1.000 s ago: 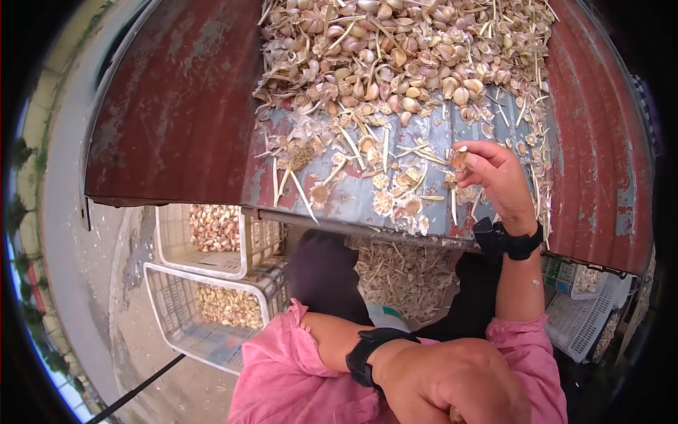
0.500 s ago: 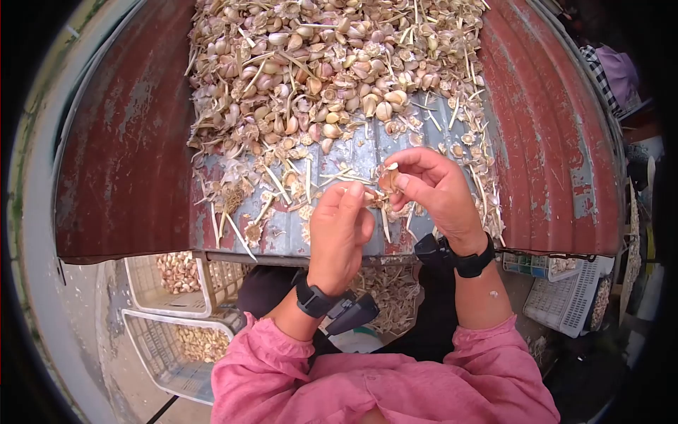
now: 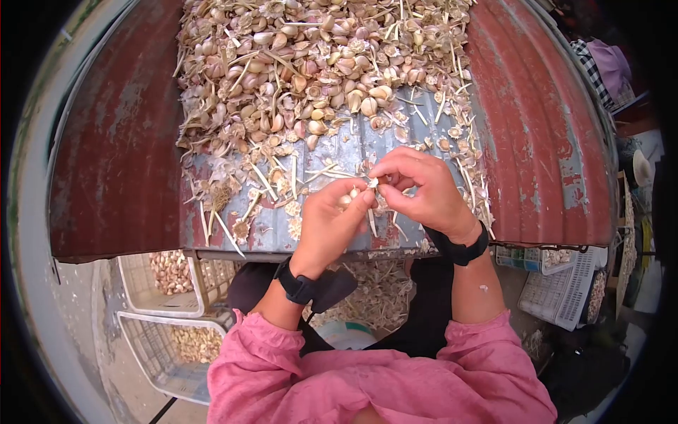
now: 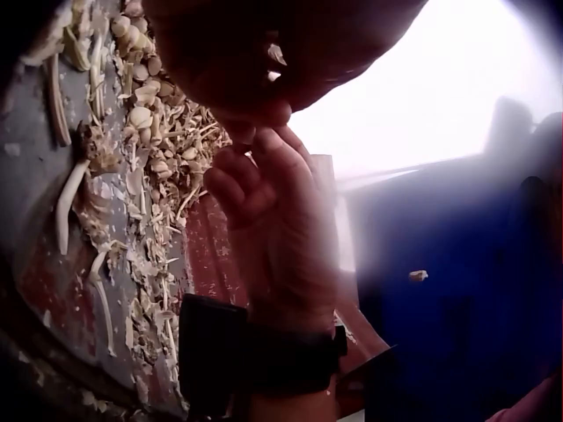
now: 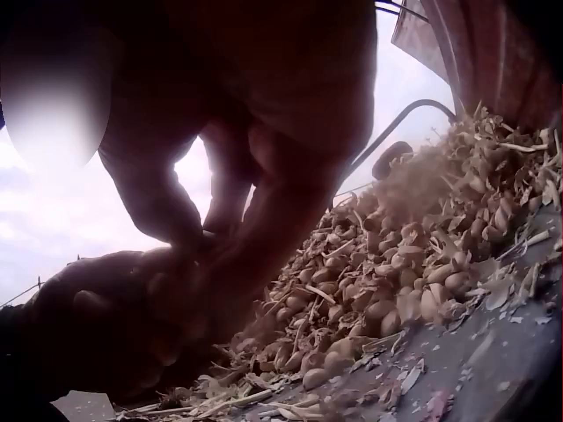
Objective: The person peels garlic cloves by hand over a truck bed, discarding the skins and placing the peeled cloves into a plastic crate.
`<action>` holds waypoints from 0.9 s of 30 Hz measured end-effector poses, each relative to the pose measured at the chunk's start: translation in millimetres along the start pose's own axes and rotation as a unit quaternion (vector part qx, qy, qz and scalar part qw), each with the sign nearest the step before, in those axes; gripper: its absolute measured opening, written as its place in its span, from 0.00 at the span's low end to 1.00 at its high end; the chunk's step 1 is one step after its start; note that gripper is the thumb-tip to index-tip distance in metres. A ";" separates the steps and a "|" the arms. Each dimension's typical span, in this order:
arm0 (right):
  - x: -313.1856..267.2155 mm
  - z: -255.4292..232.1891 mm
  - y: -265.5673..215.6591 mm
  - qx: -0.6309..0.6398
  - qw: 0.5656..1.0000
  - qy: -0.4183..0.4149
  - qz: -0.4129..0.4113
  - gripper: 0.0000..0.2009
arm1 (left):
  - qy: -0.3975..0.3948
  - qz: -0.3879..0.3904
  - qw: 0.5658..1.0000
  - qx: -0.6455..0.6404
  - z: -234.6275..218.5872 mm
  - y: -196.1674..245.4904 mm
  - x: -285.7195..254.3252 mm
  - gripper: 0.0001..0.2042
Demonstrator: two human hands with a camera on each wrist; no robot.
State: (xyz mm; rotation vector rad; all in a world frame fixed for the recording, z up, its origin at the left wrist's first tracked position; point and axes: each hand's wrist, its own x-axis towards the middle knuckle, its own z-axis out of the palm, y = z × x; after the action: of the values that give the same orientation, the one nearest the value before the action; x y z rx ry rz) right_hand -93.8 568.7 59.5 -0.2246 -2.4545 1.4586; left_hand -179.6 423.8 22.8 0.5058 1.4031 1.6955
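Note:
Both hands meet fingertip to fingertip over the near part of the metal sheet (image 3: pixel 353 152) in the head view. My left hand (image 3: pixel 330 222) holds pale garlic cloves (image 3: pixel 346 200) in its curled fingers. Between its thumb and forefinger and the fingertips of my right hand (image 3: pixel 427 191) is a small whitish piece of garlic (image 3: pixel 372 182), pinched from both sides. In the left wrist view the right hand (image 4: pixel 286 211) reaches up to the dark left hand (image 4: pixel 281 53). Fingers mostly hide the piece in the right wrist view.
A big heap of garlic cloves, skins and stalks (image 3: pixel 318 63) covers the far part of the sheet. Red corrugated sides (image 3: pixel 537 134) flank it. Plastic crates (image 3: pixel 161 283) with cloves stand lower left, and another crate (image 3: pixel 558 293) lower right. Husks (image 3: pixel 374 290) lie between the legs.
The left hand has come up from close to the body to meet the right hand, and now holds pale cloves. Both hands' fingertips have closed together on the small piece.

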 end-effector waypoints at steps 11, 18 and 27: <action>-1.0 43.6 7.0 0.126 0.972 0.200 -0.002 0.05 | -0.008 -0.086 0.946 -0.312 2.5 3.6 1.7 0.09; -3.4 48.2 -6.4 -0.132 0.965 0.206 -0.095 0.03 | -0.048 -0.079 0.935 -0.343 0.3 -2.8 1.6 0.09; -5.9 23.3 -18.2 0.433 0.882 0.021 0.183 0.06 | -0.125 -0.046 0.928 -0.347 6.4 -0.9 -5.4 0.11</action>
State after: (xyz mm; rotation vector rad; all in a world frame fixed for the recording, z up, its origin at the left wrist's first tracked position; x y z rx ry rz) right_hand -95.4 538.9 64.0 -0.5219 -1.5349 2.4992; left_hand -171.5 423.2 25.0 0.2317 0.5671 1.8326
